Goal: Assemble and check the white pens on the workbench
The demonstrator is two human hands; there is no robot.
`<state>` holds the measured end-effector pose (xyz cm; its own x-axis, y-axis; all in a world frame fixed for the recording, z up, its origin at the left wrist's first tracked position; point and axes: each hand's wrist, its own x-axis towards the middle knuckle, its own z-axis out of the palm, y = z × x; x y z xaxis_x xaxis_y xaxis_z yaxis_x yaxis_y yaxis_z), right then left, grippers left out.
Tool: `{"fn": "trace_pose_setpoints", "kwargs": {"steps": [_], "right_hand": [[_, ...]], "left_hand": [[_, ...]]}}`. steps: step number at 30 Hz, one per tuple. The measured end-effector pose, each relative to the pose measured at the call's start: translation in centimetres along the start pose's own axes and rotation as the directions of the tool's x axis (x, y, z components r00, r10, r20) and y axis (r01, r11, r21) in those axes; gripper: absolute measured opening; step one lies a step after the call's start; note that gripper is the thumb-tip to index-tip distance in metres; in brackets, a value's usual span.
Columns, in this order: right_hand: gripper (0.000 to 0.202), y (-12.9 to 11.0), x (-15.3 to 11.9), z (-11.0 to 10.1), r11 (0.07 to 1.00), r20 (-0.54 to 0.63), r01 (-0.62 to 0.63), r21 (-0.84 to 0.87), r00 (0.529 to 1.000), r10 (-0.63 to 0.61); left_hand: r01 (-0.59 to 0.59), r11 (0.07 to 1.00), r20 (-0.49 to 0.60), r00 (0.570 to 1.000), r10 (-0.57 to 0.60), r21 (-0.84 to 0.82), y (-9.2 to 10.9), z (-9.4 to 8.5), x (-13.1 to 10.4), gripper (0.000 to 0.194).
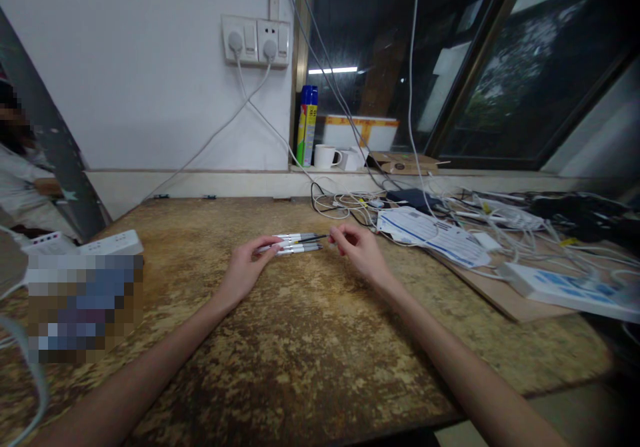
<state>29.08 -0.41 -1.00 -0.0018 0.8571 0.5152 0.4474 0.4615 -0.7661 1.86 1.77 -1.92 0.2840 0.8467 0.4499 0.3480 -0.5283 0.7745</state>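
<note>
Silver-and-white pens (295, 249) lie side by side on the worn bench (280, 354), nearer its back edge than its front edge and about midway between the left and right edges. The left hand (250, 258) is clamped on their left ends, thumb on the front side, fingers behind. A slim dark piece (314, 238) points from the bunch toward the right edge; the right hand (357, 250) has its thumb and fingertips drawn in at the far end of it, though the view is too small to tell whether they grip it. Toward the back right corner lie tangled cables (345, 205) and a printed sheet (433, 234). A white power strip (117, 242) sits by the left edge.
</note>
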Motion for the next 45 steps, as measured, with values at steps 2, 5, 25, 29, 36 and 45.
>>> {"fn": "trace_pose_setpoints", "kwargs": {"steps": [2, 5, 25, 29, 36, 45], "right_hand": [[0.042, -0.2, -0.2, 0.3, 1.000, 0.007, 0.018, -0.002, 1.000, -0.017], [0.030, -0.7, -0.5, 0.9, 0.996, 0.062, 0.085, 0.005, 0.994, -0.085], [0.027, -0.9, -0.1, 0.6, 0.951, -0.023, -0.026, 0.308, 0.999, 0.035], [0.033, -1.2, 0.1, 0.3, 0.929, 0.001, -0.051, 0.367, 0.998, 0.055], [0.033, -1.3, -0.2, 0.7, 0.936, 0.029, -0.051, 0.348, 0.999, 0.044], [0.030, -1.2, -0.4, 0.7, 0.950, 0.042, -0.036, 0.310, 0.999, 0.025]], "left_hand": [[-0.005, 1.000, 0.009, 1.000, 0.005, 0.006, 0.3, 0.1, -0.1, 0.026], [-0.026, 0.999, 0.032, 0.999, 0.026, 0.018, 1.1, 0.2, -0.4, 0.023], [-0.029, 0.998, -0.016, 0.999, 0.030, 0.057, 1.7, -0.4, -0.4, 0.024], [0.000, 0.998, -0.051, 0.999, 0.003, 0.058, 1.6, -0.7, -0.3, 0.026], [0.026, 0.999, -0.037, 0.999, -0.025, 0.036, 1.7, -0.8, -0.3, 0.028], [0.003, 1.000, -0.036, 0.999, -0.002, 0.024, 1.5, -0.8, -0.3, 0.028]]}}
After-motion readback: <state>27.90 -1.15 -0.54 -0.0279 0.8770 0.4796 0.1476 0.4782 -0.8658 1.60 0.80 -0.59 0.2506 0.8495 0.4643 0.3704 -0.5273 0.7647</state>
